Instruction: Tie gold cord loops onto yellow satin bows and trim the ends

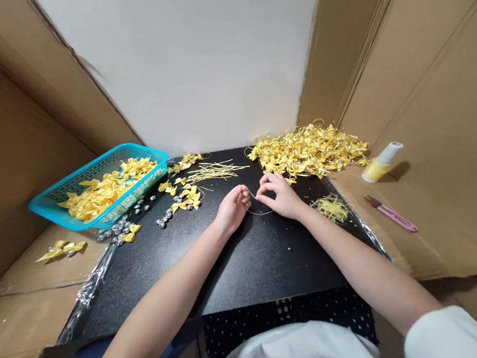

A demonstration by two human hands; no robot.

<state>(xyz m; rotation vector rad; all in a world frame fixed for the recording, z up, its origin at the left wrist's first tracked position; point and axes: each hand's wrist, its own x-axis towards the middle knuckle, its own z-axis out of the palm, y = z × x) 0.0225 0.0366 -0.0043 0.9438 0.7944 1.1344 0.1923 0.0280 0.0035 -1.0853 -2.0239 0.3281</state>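
Note:
My left hand [234, 209] is closed, its fingers curled around a thin yellow cord [262, 213]. Facing it, my right hand [280, 195] pinches the same cord between thumb and fingertips. A loop of the cord hangs below and between the two hands, over the black board [240, 270]. Whether anything else sits inside the left fingers is hidden. Just behind the hands lies a bundle of cut yellow cords [216, 171]. To the left are loose yellow ribbon bows [187, 198] and small silver bells [164, 218].
A blue basket [64, 213] of yellow bows stands at the left. A heap of corded bows [310, 150] lies at the back right. Cord scraps [331, 208], pink-handled snips [392, 214] and a thread spool [382, 162] are on the right. Cardboard walls [436, 64] flank the board.

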